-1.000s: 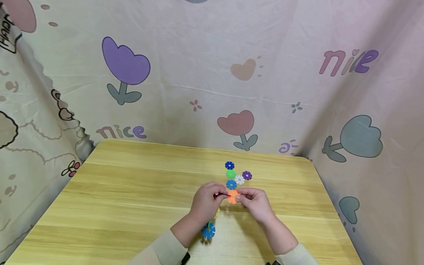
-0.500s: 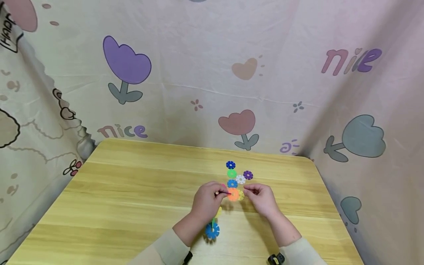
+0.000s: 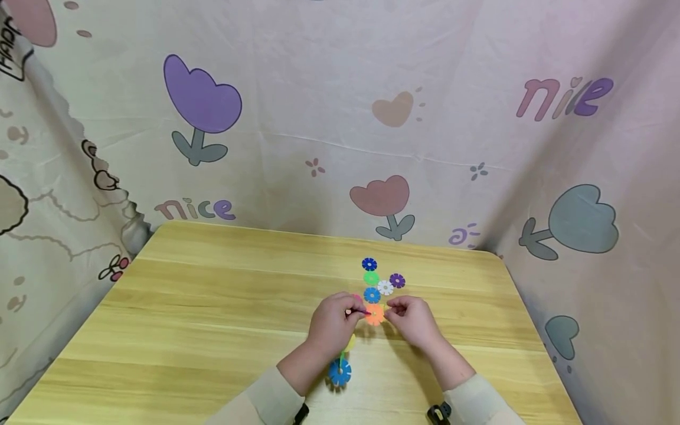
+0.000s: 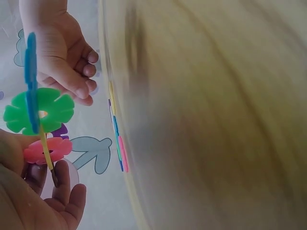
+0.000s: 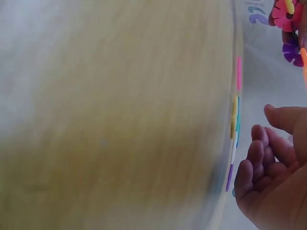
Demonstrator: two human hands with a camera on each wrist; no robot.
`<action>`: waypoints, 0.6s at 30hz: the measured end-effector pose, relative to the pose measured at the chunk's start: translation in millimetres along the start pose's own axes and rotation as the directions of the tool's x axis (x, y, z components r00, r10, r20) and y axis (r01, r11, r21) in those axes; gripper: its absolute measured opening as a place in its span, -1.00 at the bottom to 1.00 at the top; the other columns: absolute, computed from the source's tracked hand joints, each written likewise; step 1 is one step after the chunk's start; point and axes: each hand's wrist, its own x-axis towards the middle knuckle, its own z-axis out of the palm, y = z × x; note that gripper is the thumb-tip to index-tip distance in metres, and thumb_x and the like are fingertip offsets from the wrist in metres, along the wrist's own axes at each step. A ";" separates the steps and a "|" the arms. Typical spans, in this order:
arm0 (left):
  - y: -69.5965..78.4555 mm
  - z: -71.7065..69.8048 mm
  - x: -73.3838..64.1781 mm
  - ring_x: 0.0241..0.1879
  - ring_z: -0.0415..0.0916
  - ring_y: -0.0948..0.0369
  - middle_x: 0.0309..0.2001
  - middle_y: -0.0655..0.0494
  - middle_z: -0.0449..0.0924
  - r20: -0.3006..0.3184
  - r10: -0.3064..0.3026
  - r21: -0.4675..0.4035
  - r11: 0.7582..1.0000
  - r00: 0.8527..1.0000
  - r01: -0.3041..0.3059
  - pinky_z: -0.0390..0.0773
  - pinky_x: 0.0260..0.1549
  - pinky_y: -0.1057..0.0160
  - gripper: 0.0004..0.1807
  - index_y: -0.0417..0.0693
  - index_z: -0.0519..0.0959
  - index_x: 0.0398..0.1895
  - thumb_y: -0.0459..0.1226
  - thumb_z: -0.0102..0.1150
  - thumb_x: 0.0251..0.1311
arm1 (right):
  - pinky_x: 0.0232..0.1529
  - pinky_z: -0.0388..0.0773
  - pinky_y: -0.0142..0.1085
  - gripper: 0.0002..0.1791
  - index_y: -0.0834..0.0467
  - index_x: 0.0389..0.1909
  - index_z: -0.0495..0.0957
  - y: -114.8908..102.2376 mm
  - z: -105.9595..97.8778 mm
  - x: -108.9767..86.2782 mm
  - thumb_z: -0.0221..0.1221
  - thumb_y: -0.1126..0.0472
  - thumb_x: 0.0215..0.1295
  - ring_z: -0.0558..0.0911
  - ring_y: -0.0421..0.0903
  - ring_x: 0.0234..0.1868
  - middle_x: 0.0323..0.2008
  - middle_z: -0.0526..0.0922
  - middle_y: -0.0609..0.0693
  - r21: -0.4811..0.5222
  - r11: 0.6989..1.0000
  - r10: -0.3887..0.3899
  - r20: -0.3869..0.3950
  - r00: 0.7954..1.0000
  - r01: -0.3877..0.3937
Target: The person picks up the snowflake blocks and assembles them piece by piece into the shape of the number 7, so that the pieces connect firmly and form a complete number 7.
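Note:
My left hand (image 3: pixel 330 323) pinches a joined chain of slotted plastic flower discs. An orange disc (image 3: pixel 375 316) sticks out to its right, fixed to a purple disc (image 5: pixel 291 51) at the fingertips. Below the hand hangs the rest of the chain, ending in a blue disc (image 3: pixel 340 372). The left wrist view shows its green disc (image 4: pixel 53 115) and pink disc (image 4: pixel 48 149). My right hand (image 3: pixel 414 321) is beside the orange disc's right edge, thumb and fingers apart in the right wrist view with nothing between them. A yellow disc (image 5: pixel 234 117) lies on the table, mostly behind those fingers in the head view.
Beyond the hands, loose discs lie flat on the wooden table (image 3: pixel 186 324): dark blue (image 3: pixel 369 264), light green (image 3: pixel 370 277), white (image 3: pixel 385 287), purple (image 3: pixel 396 280) and blue (image 3: pixel 372 295). A patterned curtain (image 3: pixel 297 106) hangs behind the table.
My right hand let go of the orange disc and drew right, uncovering the yellow disc, then came slightly back left. The left hand keeps its hold, nearly still.

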 end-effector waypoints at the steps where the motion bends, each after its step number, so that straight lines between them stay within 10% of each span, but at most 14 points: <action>1: 0.2 -0.2 -0.2 -0.26 0.58 0.31 -0.23 0.31 0.68 0.004 -0.005 0.003 1.000 1.000 0.005 0.66 -0.29 0.35 -0.92 0.06 0.79 -0.31 -0.34 0.46 0.30 | -0.30 0.64 -0.34 -0.82 0.35 -0.12 0.74 -0.5 0.3 0.0 0.40 0.43 0.28 0.63 -0.14 -0.34 -0.39 0.68 -0.04 -0.022 1.000 -0.007 0.001 1.000 0.007; 18: 0.6 -4.4 -1.2 -0.28 0.56 0.31 -0.22 0.33 0.68 0.007 -0.017 0.020 1.000 1.000 0.017 0.62 -0.31 0.33 -0.93 0.12 0.80 -0.30 -0.27 0.44 0.34 | -0.08 0.69 -0.04 -0.67 0.34 -0.02 0.74 1.8 5.4 5.1 0.48 0.27 0.24 0.63 -0.11 -0.28 -0.31 0.72 -0.02 -0.314 0.949 -0.014 0.011 1.000 0.016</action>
